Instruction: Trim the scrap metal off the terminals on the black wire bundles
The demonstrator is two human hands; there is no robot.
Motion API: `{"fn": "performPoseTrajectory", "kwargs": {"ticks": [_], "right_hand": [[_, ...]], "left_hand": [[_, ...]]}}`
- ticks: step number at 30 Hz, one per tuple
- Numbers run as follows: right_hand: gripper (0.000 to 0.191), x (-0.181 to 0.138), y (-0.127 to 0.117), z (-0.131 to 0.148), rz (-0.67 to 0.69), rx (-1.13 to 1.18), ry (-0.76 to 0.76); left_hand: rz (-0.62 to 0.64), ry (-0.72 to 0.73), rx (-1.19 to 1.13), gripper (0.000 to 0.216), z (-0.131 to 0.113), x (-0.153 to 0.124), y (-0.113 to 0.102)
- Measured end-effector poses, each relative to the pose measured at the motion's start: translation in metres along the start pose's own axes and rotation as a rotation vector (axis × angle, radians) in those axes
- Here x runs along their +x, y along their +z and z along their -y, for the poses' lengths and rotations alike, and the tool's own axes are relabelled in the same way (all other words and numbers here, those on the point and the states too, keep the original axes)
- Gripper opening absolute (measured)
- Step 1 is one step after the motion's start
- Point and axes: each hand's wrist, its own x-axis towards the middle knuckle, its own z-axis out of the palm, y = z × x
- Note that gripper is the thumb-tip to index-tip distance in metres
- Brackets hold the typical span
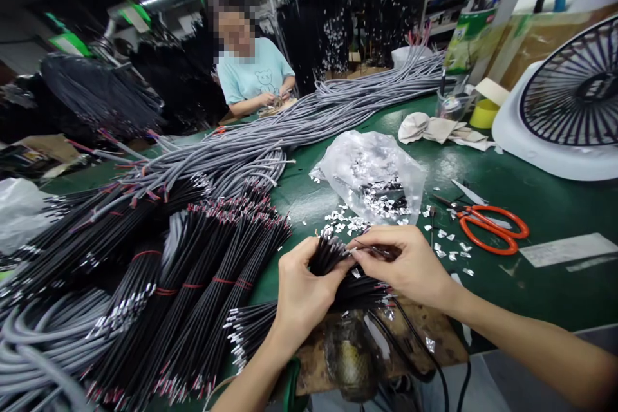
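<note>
My left hand [306, 277] is closed around a bundle of thin black cables [324, 256], whose pale ends point up and toward the right. Close beside it, my right hand [410, 264] pinches at one cable end, thumb against forefinger. Something thin and dark runs beneath those fingers, too covered to name. More black cables [362, 295] with reddish and white tips lie under both hands, above a worn wooden board [313, 360]. Just beyond the hands, small silvery pieces [342, 222] are scattered beside a clear plastic bag [371, 167] that holds more of them.
Tied bundles of black cables [226, 264] cover the left of the green table [545, 206], with long grey cables [299, 119] behind. Orange-handled scissors [492, 225] and a white fan [512, 122] are on the right. Across the table a person [253, 77] handles something small.
</note>
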Motion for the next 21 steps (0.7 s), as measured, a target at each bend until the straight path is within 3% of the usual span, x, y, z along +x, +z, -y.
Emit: {"fn": "performPoseTrajectory", "kwargs": {"ticks": [21], "right_hand": [[0.013,0.0022,-0.0023,0.0027,0.015,0.043,0.072]], "left_hand": [[0.105,-0.088,-0.158,0.015,-0.0043,-0.0005,-0.0030]]}}
